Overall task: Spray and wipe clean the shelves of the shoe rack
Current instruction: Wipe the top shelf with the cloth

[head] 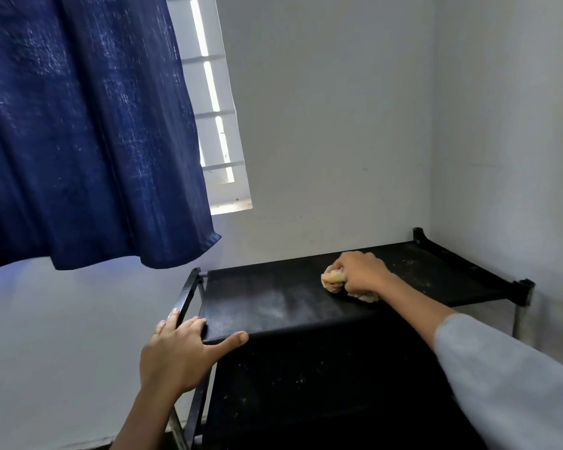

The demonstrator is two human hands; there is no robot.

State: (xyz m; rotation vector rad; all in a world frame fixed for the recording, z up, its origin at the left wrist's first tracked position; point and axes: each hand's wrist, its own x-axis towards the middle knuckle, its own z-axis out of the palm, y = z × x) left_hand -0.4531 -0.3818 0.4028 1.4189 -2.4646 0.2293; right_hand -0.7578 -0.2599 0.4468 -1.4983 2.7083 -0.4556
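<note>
The right hand [359, 271] squeezes a yellow cloth [333, 280] on the top shelf [273, 300] of the black shoe rack [306, 368], toward 2 o'clock. The left hand [179, 349] lies flat with fingers spread on the front corner at 7 o'clock. The shelf looks soft, so a hard push could make it sag or rock the rack. White dust at 9 o'clock could get missed. No words can be read.
</note>
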